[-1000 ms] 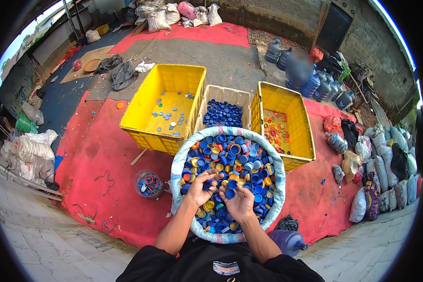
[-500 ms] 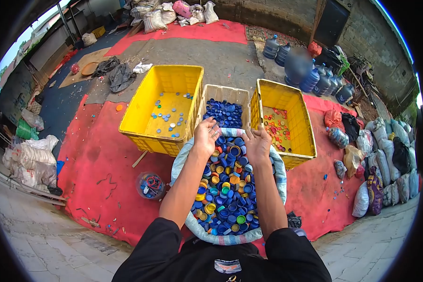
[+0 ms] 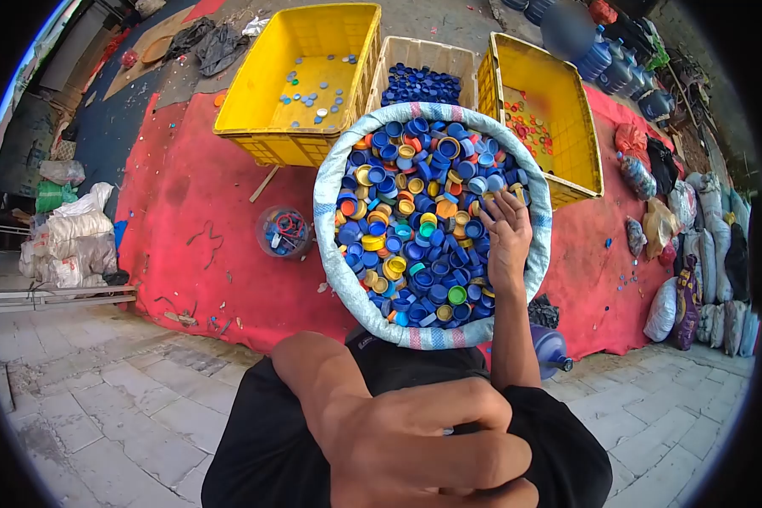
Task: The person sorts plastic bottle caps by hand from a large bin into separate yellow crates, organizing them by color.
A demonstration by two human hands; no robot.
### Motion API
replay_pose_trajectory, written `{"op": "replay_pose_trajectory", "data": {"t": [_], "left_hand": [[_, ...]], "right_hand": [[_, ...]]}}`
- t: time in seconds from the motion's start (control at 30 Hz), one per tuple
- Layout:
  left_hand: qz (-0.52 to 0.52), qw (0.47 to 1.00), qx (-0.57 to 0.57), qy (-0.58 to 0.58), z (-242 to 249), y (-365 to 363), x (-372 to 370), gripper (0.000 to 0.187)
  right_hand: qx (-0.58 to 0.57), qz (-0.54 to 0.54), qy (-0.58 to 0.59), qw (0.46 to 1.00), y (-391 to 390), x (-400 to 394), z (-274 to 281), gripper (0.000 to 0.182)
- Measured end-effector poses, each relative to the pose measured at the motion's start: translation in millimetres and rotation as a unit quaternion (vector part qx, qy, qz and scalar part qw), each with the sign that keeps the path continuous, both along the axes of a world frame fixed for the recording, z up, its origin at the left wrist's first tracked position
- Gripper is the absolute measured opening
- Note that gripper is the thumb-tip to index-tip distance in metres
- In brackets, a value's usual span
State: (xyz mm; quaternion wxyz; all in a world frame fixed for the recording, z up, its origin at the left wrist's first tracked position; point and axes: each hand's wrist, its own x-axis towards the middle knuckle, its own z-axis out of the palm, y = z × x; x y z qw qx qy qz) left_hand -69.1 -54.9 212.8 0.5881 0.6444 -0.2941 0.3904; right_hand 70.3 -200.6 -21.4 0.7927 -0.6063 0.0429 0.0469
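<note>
A round sack with a rolled, striped rim (image 3: pixel 325 199) stands in front of me, full of plastic bottle caps (image 3: pixel 423 254), mostly blue with yellow, orange and green ones. My right hand (image 3: pixel 508 237) rests over the right side of the caps, its fingers stretched out and apart, with no cap visibly gripped. Raised close to the camera, my left hand (image 3: pixel 432 444) is large at the bottom of the view. Its fingers are curled, and the inside of the hand is hidden.
Beyond the sack stand a yellow crate (image 3: pixel 267 80) with a few grey caps, a white crate (image 3: pixel 466 63) with blue caps, and another yellow crate (image 3: pixel 576 161) with red caps. A clear tub (image 3: pixel 284 233) is at left; a water jug (image 3: pixel 550 349) lies near my right arm.
My left hand has come back from the sack's far rim toward the camera. My right hand has moved from that rim onto the caps. The view has tilted down.
</note>
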Motion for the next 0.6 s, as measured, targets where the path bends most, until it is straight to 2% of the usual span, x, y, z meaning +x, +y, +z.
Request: {"op": "replay_pose_trajectory", "data": {"t": [0.03,0.1,0.13,0.23,0.27,0.37,0.4,0.5,0.53,0.57,0.6], "left_hand": [[0.041,0.993,-0.053,-0.096,-6,-25,10,0.016],[0.038,0.987,-0.093,-0.126,-8,-38,8,0.019],[-0.006,0.995,-0.082,-0.053,-4,-33,-5,0.021],[0.037,0.982,-0.184,-0.002,8,-69,-14,0.029],[-0.049,0.990,-0.129,0.031,8,-57,-23,0.030],[0.013,0.993,-0.097,-0.067,-6,-81,-20,0.037],[0.001,0.998,-0.070,-0.009,-6,-86,-30,0.037],[-0.019,0.999,-0.018,0.045,-4,-99,-37,0.027],[-0.097,0.991,0.088,0.000,-14,-82,-29,0.020],[-0.171,0.965,0.194,-0.044,-17,-68,-22,0.021],[-0.161,0.948,0.275,-0.007,-18,-67,-24,0.026]], "right_hand": [[-0.008,-0.004,0.000,1.000,-3,-6,-2,0.055],[-0.023,-0.011,-0.005,1.000,-11,-12,-3,0.053],[-0.039,-0.016,-0.011,0.999,-14,-18,-1,0.052],[-0.080,-0.041,-0.029,0.996,-26,-26,-3,0.046],[-0.098,-0.046,-0.037,0.993,-31,-28,-3,0.045],[-0.101,-0.057,-0.064,0.991,-40,-33,-7,0.044],[-0.104,-0.060,-0.061,0.991,-42,-36,-7,0.044],[-0.157,-0.083,-0.089,0.980,-58,-36,-10,0.039],[-0.203,-0.086,-0.107,0.970,-61,-33,-13,0.037],[-0.248,-0.088,-0.125,0.957,-63,-32,-14,0.036],[-0.314,-0.082,-0.142,0.935,-64,-30,-15,0.035]]}}
